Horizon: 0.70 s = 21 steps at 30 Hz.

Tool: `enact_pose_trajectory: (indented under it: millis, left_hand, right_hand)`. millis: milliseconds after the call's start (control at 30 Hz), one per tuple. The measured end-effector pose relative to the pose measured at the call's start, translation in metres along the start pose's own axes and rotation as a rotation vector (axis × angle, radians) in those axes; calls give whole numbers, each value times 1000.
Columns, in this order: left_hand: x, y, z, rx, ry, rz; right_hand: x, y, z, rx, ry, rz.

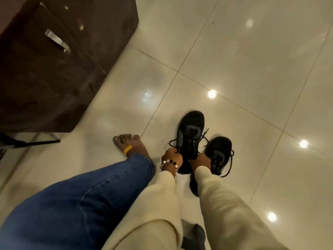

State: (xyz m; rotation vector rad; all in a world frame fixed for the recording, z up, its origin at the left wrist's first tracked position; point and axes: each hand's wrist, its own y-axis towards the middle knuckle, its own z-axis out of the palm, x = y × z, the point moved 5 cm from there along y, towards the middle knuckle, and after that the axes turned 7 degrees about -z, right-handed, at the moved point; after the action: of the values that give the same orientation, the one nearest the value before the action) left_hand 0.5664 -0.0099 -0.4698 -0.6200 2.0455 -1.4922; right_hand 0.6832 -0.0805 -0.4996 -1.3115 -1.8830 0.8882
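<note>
A black lace-up sneaker (191, 134) points away from me on the glossy tiled floor. My left hand (172, 156), with a bead bracelet at the wrist, grips its left side near the laces. My right hand (201, 160) grips its right side at the opening. A second black sneaker (219, 152) lies just to the right, its laces loose. My bare left foot (130, 147), with a yellow plaster on it, rests flat on the floor to the left of the shoes. Both arms wear cream sleeves; the left leg is in blue jeans.
A dark brown cabinet (54, 69) with a metal handle (57, 41) stands at the upper left. A thin black bar (36, 142) lies on the floor under its edge. Cream tiles (252, 69) with ceiling-light reflections stretch ahead and right. A grey object (195, 237) sits between my sleeves at the bottom.
</note>
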Motion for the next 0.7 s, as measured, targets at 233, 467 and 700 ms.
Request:
enact_pose_trajectory:
  millis: [233,467,700]
  left_hand:
    - [1,7,-3,41,-48,-40]
    - [-40,-46,-43,-59,-37,79]
    - [-86,-129,-121,-188,-168,275]
  right_hand:
    - [9,7,2,-124,-148,-52]
    - [51,-42,-49,-184,-109,-249]
    - [137,-120,-116,-344,59,-523]
